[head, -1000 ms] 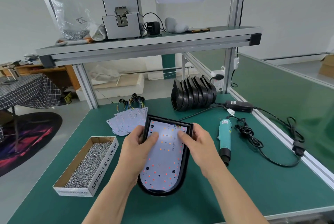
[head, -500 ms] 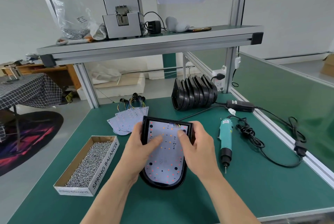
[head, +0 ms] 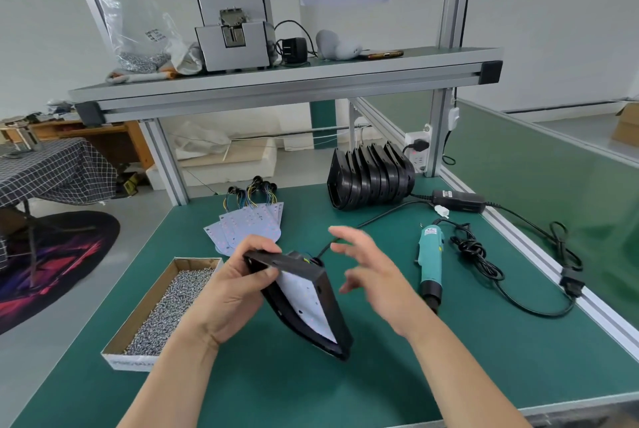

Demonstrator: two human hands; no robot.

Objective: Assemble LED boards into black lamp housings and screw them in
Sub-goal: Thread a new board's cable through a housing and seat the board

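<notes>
One black lamp housing (head: 327,296) is held at the middle of the green desk (head: 449,341), between the box of screws and the electric screwdriver. The housing is tilted steeply onto its side, with its open face turned to the left and its rounded end directed down and toward the person. Whether that end touches the desk cannot be told. A white LED board (head: 306,301) is seated inside the housing, and a dark lead (head: 322,250) is seen at the straight upper end. The left hand (head: 235,292) is clamped on that upper end, with the thumb laid across the open face and the fingers wrapped over the top edge. The right hand (head: 373,275) is held just to the right of the housing, apart from it, with its fingers spread and nothing gripped; it is blurred. A cardboard box (head: 133,362) filled with screws (head: 173,306) is placed to the left of the left hand. Loose LED boards (head: 249,223) with coloured wires are fanned out behind the hands. A row of empty black housings (head: 370,178) is stood on edge at the back of the desk. The teal electric screwdriver (head: 429,254) is laid flat to the right, with its coiled cable beside it.
</notes>
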